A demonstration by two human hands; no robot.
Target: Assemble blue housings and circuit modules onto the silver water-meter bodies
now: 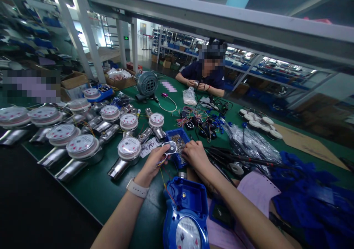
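Observation:
My left hand (153, 161) holds a small flat part (172, 147) with a pale frame and a dark round centre, thumb on top. Thin coloured wires trail below it. Just right of it, my right hand (195, 154) reaches into a blue tray (170, 132) of small metal screws (180, 142). Its fingers are bent together over the screws, and what lies between the fingertips is hidden. Below both hands sits a blue water meter (169, 225) with an uncovered box section, wires hanging at its left and a round dial at the near end.
Several metal water meters (129, 148) with white dials crowd the left side. Bundles of wires (190, 117), bagged cables (249, 140) and white discs (254, 124) lie farther right. A person (206, 72) works across the table. A shelf beam (210, 17) crosses overhead.

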